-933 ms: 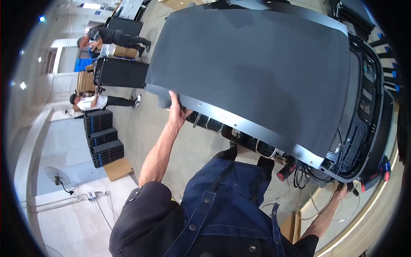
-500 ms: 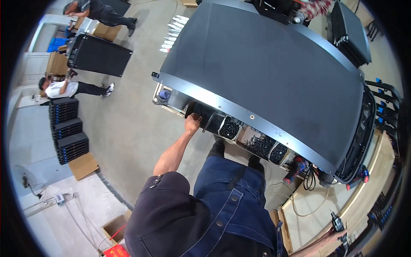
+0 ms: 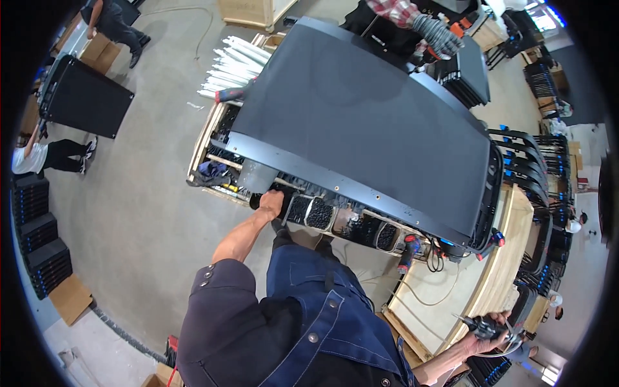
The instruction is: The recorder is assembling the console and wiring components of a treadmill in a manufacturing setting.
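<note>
My left hand (image 3: 271, 202) reaches into a black bin (image 3: 258, 199) at the near edge of the bench, its fingers curled and their tips hidden; what they hold, if anything, does not show. Bins of small black screws (image 3: 319, 213) continue to its right. Above them lies a large dark grey panel (image 3: 361, 129) with a metal strip (image 3: 309, 175) along its near edge. Off to the lower right, my right hand (image 3: 472, 344) grips a dark power screwdriver (image 3: 485, 327), its thin bit pointing left.
Beyond the panel is a co-worker's gloved hand (image 3: 440, 35). A red-and-blue drill (image 3: 409, 253) hangs beside the bins. White tubes (image 3: 233, 66) lie at the far left of the bench, and a wooden crate (image 3: 500, 258) stands to the right. Two people are at the left.
The view has shifted, bringing more of the right side into sight. My right hand has come up with the screwdriver, whose bit now points left. My left hand stays at the black bin.
</note>
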Demonstrator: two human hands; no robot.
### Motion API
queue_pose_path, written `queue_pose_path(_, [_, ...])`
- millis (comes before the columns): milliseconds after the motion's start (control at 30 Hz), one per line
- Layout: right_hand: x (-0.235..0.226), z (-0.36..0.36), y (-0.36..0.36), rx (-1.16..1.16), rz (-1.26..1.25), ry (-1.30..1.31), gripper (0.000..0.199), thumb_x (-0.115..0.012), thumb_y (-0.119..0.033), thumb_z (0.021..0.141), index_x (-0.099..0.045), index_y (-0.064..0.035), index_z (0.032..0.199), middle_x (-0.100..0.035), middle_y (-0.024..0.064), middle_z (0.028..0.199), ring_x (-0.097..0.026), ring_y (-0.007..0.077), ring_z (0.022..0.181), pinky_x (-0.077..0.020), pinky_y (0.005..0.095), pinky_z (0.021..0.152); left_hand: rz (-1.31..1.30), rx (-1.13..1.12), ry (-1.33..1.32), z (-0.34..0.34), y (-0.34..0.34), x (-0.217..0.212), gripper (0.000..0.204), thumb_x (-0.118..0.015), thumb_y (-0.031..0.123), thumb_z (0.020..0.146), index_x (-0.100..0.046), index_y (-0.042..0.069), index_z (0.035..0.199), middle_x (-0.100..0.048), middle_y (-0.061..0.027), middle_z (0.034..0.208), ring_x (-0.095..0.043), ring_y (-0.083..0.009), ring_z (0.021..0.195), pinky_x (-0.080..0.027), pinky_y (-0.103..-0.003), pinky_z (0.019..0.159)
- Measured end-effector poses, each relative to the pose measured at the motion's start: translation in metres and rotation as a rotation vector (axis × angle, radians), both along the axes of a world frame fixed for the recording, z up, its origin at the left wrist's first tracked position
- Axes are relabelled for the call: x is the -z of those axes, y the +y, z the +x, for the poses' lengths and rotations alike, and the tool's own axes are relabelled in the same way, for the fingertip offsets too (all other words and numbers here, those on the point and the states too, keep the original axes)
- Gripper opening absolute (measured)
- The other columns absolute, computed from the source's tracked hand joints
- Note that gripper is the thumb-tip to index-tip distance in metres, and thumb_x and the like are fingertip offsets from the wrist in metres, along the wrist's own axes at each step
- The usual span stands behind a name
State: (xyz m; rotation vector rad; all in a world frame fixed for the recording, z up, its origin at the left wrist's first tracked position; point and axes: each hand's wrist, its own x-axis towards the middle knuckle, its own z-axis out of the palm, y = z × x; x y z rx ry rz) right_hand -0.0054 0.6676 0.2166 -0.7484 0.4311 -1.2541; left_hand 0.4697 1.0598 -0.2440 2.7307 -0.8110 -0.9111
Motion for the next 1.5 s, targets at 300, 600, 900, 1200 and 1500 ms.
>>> queue_pose_path(300, [-0.003,0.152,0.051,-0.084,-0.458,0.586,0.091,-0.080,-0.016,0.081,-0.028,-0.0060,0.155,-0.061,0.0151,0.111,-0.062,0.0205,0.090,-0.0530,0.0372,0.088,-0.055,-0.045,-0.099,-0.006,-0.006,0.007,0.019,-0.057,0.004,0.087,-0.073,0.000,0.096,-0.071,-0.0242,0.105,-0.072,-0.0379,0.099,-0.059,-0.046,0.083])
queue_pose_path(600, [0.069,0.209,0.042,-0.469,-0.095,0.257,0.051,-0.076,-0.013,0.081,-0.055,-0.0055,0.127,-0.061,0.0145,0.116,-0.064,0.0214,0.092,-0.0496,0.0419,0.099,-0.845,-0.692,0.622,-0.069,-0.052,-0.138,0.026,-0.072,0.022,0.093,-0.067,0.000,0.106,-0.070,-0.0073,0.093,-0.066,-0.0161,0.079,-0.056,-0.032,0.070])
queue_pose_path(900, [0.082,0.256,0.056,-0.593,0.073,0.014,0.045,-0.072,-0.014,0.089,-0.053,-0.0055,0.129,-0.063,0.0160,0.117,-0.065,0.0236,0.096,-0.0535,0.0459,0.099,-1.572,-0.858,1.652,-0.155,-0.123,-0.272,0.023,-0.066,0.009,0.097,-0.063,0.002,0.118,-0.072,-0.0128,0.101,-0.072,-0.0236,0.094,-0.062,-0.034,0.085])
queue_pose_path(1200, [0.097,0.246,0.043,-0.530,0.269,-0.023,0.040,-0.070,-0.011,0.089,-0.054,-0.0070,0.125,-0.065,0.0164,0.115,-0.066,0.0231,0.092,-0.0535,0.0474,0.095,-1.596,-0.919,1.782,-0.168,-0.133,-0.268,0.026,-0.068,0.008,0.095,-0.063,0.003,0.120,-0.071,-0.0114,0.103,-0.070,-0.0226,0.097,-0.062,-0.034,0.087])
queue_pose_path(1500, [0.098,0.254,0.043,-0.423,0.367,0.084,0.036,-0.067,-0.010,0.092,-0.054,-0.0070,0.125,-0.066,0.0161,0.115,-0.065,0.0222,0.091,-0.0530,0.0466,0.095,-1.444,-0.674,0.729,-0.158,-0.143,-0.305,0.017,-0.070,0.004,0.093,-0.068,0.002,0.110,-0.071,-0.0098,0.097,-0.072,-0.0211,0.082,-0.059,-0.030,0.079])
